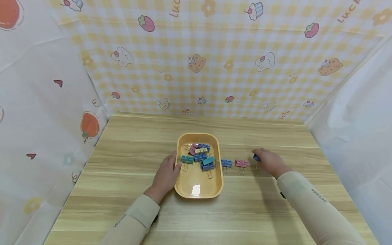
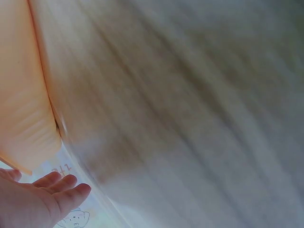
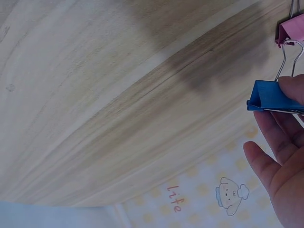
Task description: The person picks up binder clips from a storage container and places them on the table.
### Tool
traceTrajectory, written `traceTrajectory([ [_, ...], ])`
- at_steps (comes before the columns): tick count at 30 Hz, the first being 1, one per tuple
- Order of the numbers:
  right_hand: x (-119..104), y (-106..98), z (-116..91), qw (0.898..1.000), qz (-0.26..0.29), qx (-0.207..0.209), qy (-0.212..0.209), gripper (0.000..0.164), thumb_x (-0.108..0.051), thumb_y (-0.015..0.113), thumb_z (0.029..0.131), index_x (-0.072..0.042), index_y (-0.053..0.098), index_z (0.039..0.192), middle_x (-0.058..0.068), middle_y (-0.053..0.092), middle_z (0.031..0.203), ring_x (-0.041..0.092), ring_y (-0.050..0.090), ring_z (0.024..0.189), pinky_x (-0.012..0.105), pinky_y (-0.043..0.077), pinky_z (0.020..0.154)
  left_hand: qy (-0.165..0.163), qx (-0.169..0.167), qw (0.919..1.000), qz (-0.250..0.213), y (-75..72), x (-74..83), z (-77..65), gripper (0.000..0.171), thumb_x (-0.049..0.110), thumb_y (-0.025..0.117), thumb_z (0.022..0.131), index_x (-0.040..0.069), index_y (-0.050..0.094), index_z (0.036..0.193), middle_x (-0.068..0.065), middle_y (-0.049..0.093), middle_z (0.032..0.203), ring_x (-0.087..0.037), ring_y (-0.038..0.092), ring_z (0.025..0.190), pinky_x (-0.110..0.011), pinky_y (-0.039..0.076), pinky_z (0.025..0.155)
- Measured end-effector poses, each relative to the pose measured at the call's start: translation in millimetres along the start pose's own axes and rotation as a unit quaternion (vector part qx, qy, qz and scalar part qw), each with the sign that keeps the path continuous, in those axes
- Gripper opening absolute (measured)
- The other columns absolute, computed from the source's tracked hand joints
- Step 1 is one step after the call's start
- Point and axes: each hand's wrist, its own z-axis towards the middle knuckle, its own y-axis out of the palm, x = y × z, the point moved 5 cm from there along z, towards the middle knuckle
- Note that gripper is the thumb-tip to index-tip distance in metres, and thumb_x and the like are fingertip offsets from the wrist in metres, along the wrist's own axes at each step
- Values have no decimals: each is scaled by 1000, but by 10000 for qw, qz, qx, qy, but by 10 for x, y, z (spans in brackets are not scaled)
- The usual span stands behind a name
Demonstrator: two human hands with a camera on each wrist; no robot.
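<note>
My right hand (image 1: 269, 162) pinches a blue binder clip (image 3: 273, 96) between thumb and fingers, its wire handle sticking up in the right wrist view. Just left of it on the table lie a pink binder clip (image 1: 242, 163) and another blue binder clip (image 1: 226, 163), side by side in a row. My left hand (image 1: 166, 173) rests against the left side of a yellow tray (image 1: 199, 196), thumb at the rim; in the left wrist view its fingers (image 2: 71, 197) look straight. Several binder clips in blue, teal, pink and pale yellow lie jumbled in the tray's far half.
The wood-grain table (image 1: 137, 136) runs back to a yellow checked cloth (image 1: 196, 85). White cloth hangs at the left (image 1: 46, 119) and right (image 1: 361, 112) sides.
</note>
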Motion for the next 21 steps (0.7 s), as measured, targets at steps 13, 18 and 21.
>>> traceTrajectory([
  [13,33,88,-16,9997,-80,-205,-106,40,-5,69,85,3,58,123,23,63,110,40,63,100,53,51,85,34,9,10000,-35,3,-3,2,61,33,43,103,10,20,155,-22,32,151,-40,33,138,-54,29,111],
  [18,50,119,-31,9994,-180,-303,-61,38,-4,68,86,1,59,122,23,64,112,41,62,103,53,51,85,47,20,10000,-24,3,-3,0,61,33,43,103,9,20,155,-23,33,151,-40,34,137,-55,30,110],
  [21,53,136,-43,9990,-261,-354,-60,36,-1,66,87,1,60,122,21,65,110,39,64,100,51,52,84,50,30,10000,-31,-4,-1,-3,61,33,43,103,9,21,155,-23,33,150,-41,34,137,-54,30,110],
])
